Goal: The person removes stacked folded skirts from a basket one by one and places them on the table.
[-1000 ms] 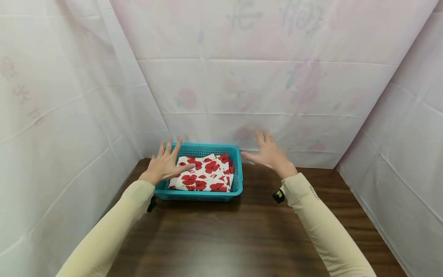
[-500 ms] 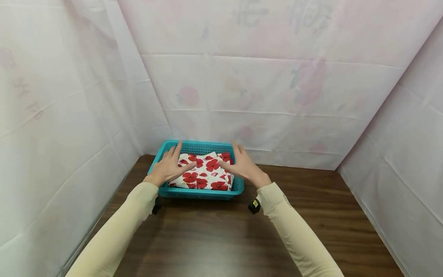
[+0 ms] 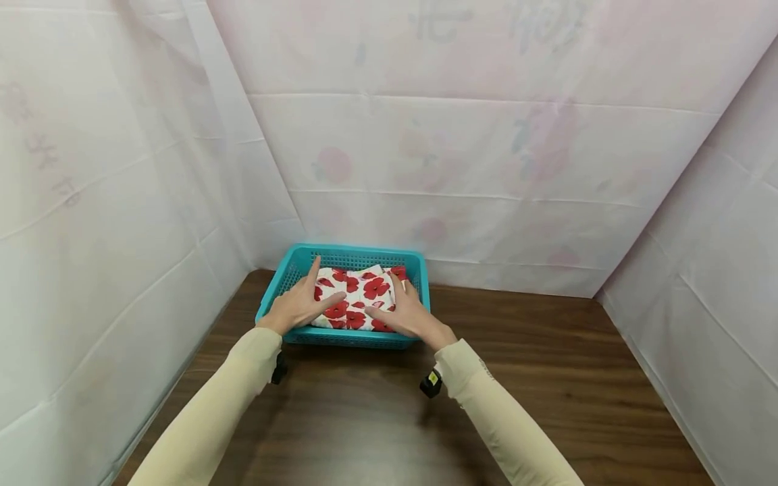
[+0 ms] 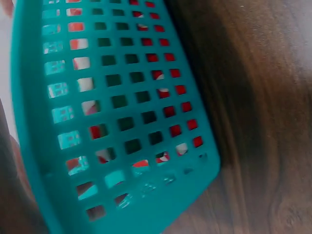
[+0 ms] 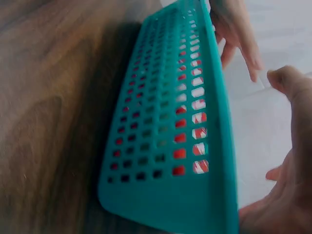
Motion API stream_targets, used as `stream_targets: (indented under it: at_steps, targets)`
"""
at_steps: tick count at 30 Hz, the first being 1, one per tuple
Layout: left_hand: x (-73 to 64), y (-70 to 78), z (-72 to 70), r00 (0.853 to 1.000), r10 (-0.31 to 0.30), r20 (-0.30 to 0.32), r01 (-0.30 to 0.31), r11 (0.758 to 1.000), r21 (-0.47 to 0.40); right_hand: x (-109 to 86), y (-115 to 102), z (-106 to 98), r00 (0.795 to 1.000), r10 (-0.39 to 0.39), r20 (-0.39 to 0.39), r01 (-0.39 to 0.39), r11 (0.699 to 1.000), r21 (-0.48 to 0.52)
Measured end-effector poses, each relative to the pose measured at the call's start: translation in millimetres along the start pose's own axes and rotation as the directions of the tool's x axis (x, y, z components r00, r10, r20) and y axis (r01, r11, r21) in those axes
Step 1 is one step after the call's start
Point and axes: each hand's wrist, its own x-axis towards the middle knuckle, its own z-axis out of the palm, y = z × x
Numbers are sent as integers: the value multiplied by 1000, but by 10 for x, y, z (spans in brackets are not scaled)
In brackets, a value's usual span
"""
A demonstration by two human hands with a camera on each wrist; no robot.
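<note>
- Turquoise rectangular plastic basket (image 3: 343, 339), lattice-walled, on a dark wood-grained table (image 3: 365, 412).
- Folded white cloth (image 3: 357, 304), red-flowered, inside, between left hand (image 3: 296, 305) and right hand (image 3: 411, 315).
- Thumbs spread wide from fingers; contact with cloth unclear.

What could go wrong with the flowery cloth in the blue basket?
The flowery cloth looks folded, so it might come undone if just one layer gets pulled. The left hand and right hand reach in over the rim of the basket, so a wrist could bump it and perhaps slide it along the table.
</note>
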Motion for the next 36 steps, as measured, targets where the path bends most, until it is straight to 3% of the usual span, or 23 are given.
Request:
stream_targets:
  at_steps: [7, 19, 36]
  targets:
    - [-61, -23, 102, 1000, 11, 4, -11, 997, 82, -67, -56, 100, 997, 78, -13, -77, 994, 72]
    - [-100, -128, 70, 994, -61, 93, 53, 995, 84, 21, -70, 178, 993, 114, -33, -108, 983, 147]
    - [-111, -123, 110, 987, -39, 157, 49, 997, -57, 76, 9, 283, 991, 132, -36, -123, 972, 199]
